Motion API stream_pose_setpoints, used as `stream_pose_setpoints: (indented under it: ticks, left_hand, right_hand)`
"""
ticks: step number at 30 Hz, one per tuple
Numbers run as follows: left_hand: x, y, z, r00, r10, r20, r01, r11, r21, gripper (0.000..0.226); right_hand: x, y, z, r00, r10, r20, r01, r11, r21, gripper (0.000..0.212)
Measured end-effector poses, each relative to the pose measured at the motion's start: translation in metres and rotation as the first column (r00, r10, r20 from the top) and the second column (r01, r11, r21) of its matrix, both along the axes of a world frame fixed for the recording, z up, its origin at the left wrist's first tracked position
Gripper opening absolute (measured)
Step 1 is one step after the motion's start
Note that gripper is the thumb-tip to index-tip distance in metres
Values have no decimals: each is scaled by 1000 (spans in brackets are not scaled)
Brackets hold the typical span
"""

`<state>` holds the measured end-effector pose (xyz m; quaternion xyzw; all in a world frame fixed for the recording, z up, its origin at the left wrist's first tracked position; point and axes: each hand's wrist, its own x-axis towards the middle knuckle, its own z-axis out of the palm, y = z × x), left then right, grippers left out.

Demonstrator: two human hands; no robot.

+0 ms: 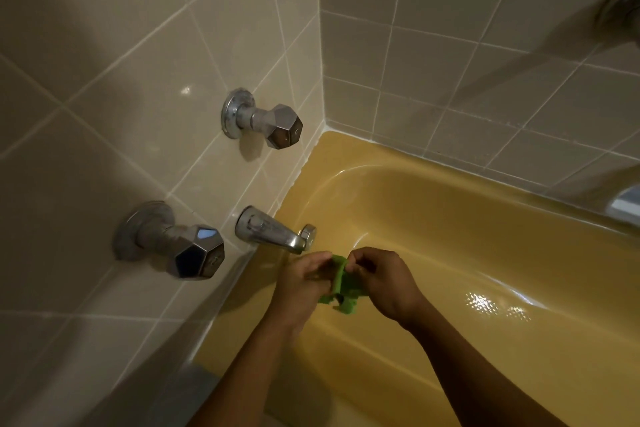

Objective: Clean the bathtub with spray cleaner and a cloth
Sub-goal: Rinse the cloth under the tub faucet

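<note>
Tiled bath alcove, dim light. Beige glazed wall tiles (138, 45) with white grout on two walls that meet in a corner at 12 o'clock. Mustard-yellow enamel bathtub (450, 218) fills the lower right, its long axis running about 10 to 4 o'clock, with wet-looking glare spots on its floor toward 4 o'clock. Fittings on the left wall: two faceted chrome tap handles, an upper one (284, 126) and a lower one (199, 251), and one chrome spout (273, 230) that points toward 4 o'clock over the tub end. One bunched green cloth (341, 291), low centre near 6 o'clock, held in the air above the tub interior, just below the spout tip and apart from it. Its long axis runs roughly 12 to 6 o'clock, with the loose ends hanging down. Two hands: the left hand (301, 282) and the right hand (384, 282) each pinch the cloth with curled fingers, one on either side. Both forearms enter from 6 o'clock.
</note>
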<state>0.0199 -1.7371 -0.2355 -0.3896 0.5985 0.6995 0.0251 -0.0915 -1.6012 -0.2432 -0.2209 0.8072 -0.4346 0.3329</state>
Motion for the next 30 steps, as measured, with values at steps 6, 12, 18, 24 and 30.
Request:
stream_pose_setpoints:
  ticks: [6, 12, 18, 24, 30]
  left_hand:
    - [16, 10, -13, 981, -189, -50, 164, 935, -313, 49]
    - [18, -3, -20, 974, -182, -131, 86, 844, -529, 11]
    - [28, -6, -16, 991, -71, -110, 18, 905, -425, 17]
    - [39, -4, -40, 991, 133, 10, -118, 910, -397, 16]
    - [48, -14, -49, 969, 246, 15, -222, 899, -377, 24]
  right_hand:
    - [-5, -8, 13, 996, 37, 84, -34, 999, -39, 18]
    - [-13, -3, 15, 997, 53, 64, -54, 998, 13, 17]
    - [-16, -11, 14, 994, 108, -4, -107, 986, 132, 9]
    - [-24, -51, 54, 942, -207, 265, 246, 961, -124, 24]
    - [-57, -118, 121, 617, -5, 787, 396, 866, -305, 53]
